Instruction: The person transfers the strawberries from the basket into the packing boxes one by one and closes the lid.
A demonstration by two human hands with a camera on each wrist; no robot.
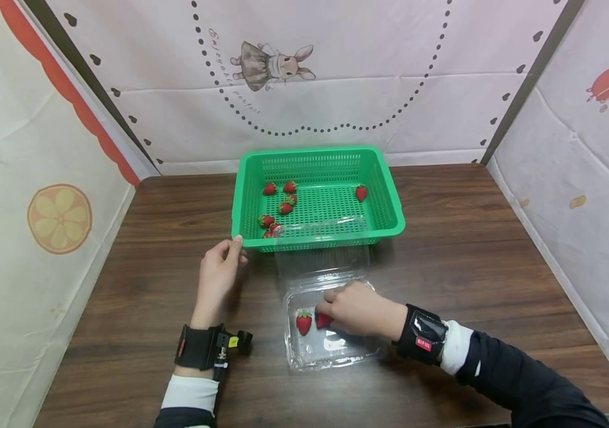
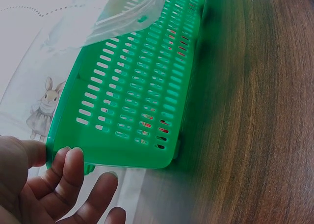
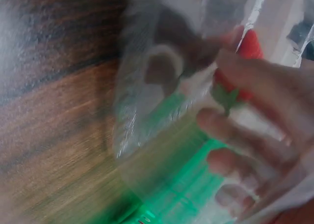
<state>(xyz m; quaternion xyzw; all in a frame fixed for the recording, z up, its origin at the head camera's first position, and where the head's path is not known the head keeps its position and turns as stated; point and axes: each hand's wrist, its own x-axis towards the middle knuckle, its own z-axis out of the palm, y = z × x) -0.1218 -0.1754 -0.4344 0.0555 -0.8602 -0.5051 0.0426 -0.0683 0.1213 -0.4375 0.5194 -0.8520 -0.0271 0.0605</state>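
Observation:
My left hand (image 1: 217, 274) pinches the near left corner of a green plastic basket (image 1: 237, 205) between thumb and forefinger. The left wrist view shows this hand (image 2: 64, 184) at the rim, its other fingers loosely bent. Over the clear plastic clamshell box (image 1: 310, 359), my right hand (image 1: 360, 306) holds a strawberry (image 1: 323, 320) low in the tray, its fingers covering part of the fruit. Another strawberry (image 1: 303, 323) lies just left of it. The right wrist view is blurred, with the strawberry (image 3: 249, 46) partly behind a finger.
Several strawberries (image 1: 285, 207) lie in the basket's left half, and a single strawberry (image 1: 360, 192) sits on its right. The box's transparent lid (image 1: 320, 255) stands open, leaning over the basket's near rim. Beneath everything is a brown wooden table (image 1: 460, 255), with printed cloth (image 1: 363, 53) behind it.

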